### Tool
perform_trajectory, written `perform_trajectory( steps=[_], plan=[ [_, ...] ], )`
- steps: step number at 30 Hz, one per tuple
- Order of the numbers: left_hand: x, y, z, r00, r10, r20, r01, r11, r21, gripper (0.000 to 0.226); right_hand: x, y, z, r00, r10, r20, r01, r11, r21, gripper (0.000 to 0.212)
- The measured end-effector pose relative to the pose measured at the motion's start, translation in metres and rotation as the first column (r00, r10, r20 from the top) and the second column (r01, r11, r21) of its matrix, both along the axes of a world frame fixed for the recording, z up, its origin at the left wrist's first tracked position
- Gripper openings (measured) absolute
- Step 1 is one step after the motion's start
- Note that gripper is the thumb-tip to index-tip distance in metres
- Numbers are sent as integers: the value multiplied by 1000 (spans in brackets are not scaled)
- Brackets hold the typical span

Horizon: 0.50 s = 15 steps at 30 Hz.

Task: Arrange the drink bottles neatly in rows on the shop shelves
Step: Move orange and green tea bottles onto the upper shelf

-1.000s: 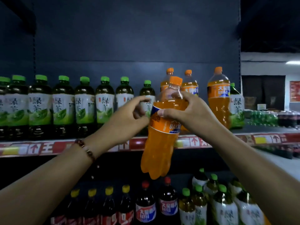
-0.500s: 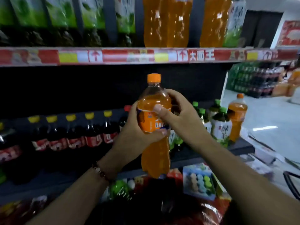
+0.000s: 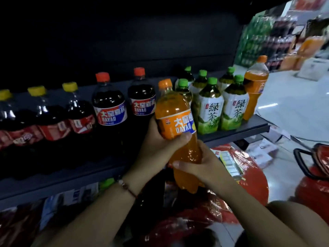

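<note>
Both hands hold an orange soda bottle (image 3: 175,118) with an orange cap, in front of the lower shelf (image 3: 236,133). My left hand (image 3: 156,148) grips it at the label from the left, thumb across the front. My right hand (image 3: 201,166) curls round its lower part. On the shelf behind stand dark cola bottles with red caps (image 3: 110,106), yellow-capped cola bottles (image 3: 51,118) to the left, and green tea bottles (image 3: 210,107) to the right. Another orange soda bottle (image 3: 254,86) stands at the shelf's right end.
Red packaged goods (image 3: 245,168) lie on a display below the shelf. A red basket with a black handle (image 3: 318,164) sits at the right. Stacked drink crates (image 3: 263,38) fill the far aisle beyond a pale floor.
The orange bottle came down from the upper shelf level to the lower shelf. My right hand slid from its neck to its lower body. The view dropped with it.
</note>
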State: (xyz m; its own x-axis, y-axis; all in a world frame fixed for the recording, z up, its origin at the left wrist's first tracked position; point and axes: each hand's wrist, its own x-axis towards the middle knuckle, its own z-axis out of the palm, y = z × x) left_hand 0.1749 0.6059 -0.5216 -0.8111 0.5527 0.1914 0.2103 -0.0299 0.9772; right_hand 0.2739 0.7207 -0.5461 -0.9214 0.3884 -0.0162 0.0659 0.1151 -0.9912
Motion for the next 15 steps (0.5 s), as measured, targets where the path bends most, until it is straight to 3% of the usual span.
perform_trajectory(
  steps=[2, 5, 7, 10, 12, 13, 15],
  plan=[
    [5, 7, -6, 998, -52, -39, 50, 998, -30, 78, 1, 10, -5, 999, -50, 5, 50, 998, 34, 55],
    [7, 11, -3, 967, -145, -211, 95, 969, -230, 87, 1, 21, -15, 993, -113, 22, 111, 991, 72, 62],
    [2, 10, 8, 892, -77, -445, -109, 919, -378, 77, -2, 27, -18, 991, -134, 11, 133, 991, 17, 67],
    [-17, 14, 28, 574, 55, -817, -474, 836, -277, 72, -6, 41, -16, 981, -193, -15, 192, 980, -49, 54],
    [-40, 22, 34, 335, 0, -942, -620, 753, -221, 88, -8, 48, -14, 978, -208, -27, 206, 976, -65, 57],
    [-52, 27, 37, 279, -60, -958, -675, 698, -240, 100, -9, 51, -13, 976, -215, -25, 213, 975, -69, 63],
    [-70, 37, 45, 258, -165, -952, -753, 583, -305, 120, -12, 52, -12, 975, -216, -41, 212, 973, -88, 74]
  ],
)
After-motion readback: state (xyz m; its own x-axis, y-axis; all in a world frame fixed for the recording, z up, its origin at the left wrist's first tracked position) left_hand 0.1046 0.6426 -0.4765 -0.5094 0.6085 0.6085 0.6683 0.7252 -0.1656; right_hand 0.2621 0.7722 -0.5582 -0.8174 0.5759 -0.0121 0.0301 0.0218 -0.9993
